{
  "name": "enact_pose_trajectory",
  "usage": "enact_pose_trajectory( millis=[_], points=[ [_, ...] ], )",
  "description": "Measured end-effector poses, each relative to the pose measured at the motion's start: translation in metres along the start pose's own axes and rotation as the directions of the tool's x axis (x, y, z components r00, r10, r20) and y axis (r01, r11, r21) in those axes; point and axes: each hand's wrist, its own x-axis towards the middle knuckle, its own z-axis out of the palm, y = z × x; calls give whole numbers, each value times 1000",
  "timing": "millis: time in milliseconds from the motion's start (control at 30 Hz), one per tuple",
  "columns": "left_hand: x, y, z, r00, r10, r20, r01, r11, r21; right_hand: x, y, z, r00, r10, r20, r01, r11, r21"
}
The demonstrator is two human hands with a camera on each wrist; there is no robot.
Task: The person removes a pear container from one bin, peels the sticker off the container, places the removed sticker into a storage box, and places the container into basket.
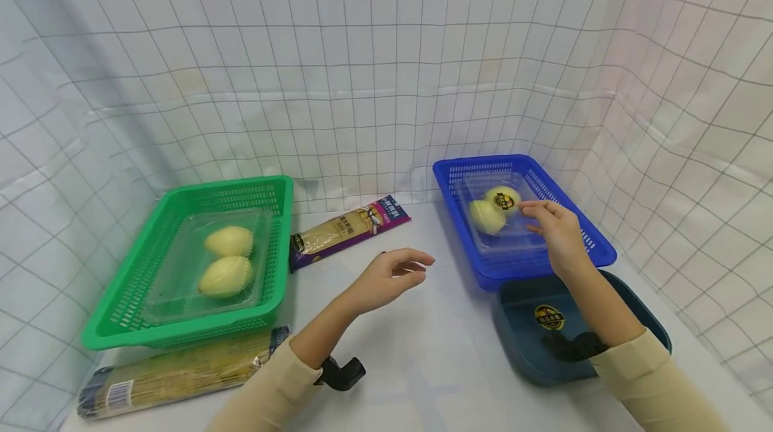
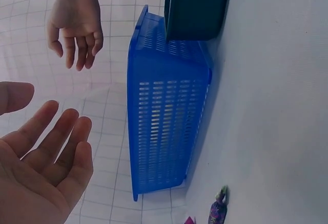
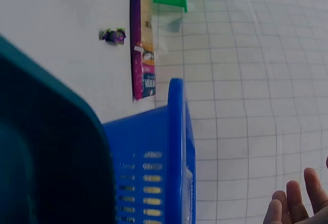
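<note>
Now: right hand fingers loosely apart, empty, above clear tray with two yellow fruits in blue basket at 2 o'clock | left hand fingers relaxed apart, empty, over table centre | green basket at 10 o'clock

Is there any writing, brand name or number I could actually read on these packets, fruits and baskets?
None of it can be read.
Purple noodle packet: printed label, too blurred.
Long noodle packet by the green basket: white barcode patch, digits too small.
Round sticker on the fruit in the blue basket: dark and gold, text illegible.
Matching round sticker in the dark teal tray: illegible.
</note>
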Motion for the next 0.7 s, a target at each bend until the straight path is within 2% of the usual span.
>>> enact_pose_trajectory(
  millis=[233, 333, 467, 533, 600, 700],
  points=[
    [13, 4, 10, 1000, -7, 25, 8, 1000, -30, 17, 11, -26, 999, 46, -24, -50, 984, -170],
    [19, 6, 15, 999, -15, 35, 16, 999, -35, 26, 21, -35, 995, 81, -62, -90, 984, -154],
    [35, 9, 23, 999, -40, 14, 40, 998, -47, 38, 35, -49, 981, 155, -120, -153, 988, 25],
    [45, 13, 28, 999, -47, -4, 47, 997, -57, 43, 42, -55, 969, 188, -157, -181, 982, 59],
    [54, 17, 33, 998, -56, -20, 54, 995, -80, 47, 48, -60, 957, 221, -189, -216, 975, 51],
    [67, 23, 40, 996, -77, -44, 72, 992, -105, 51, 58, -65, 939, 260, -225, -273, 961, -33]
  ],
)
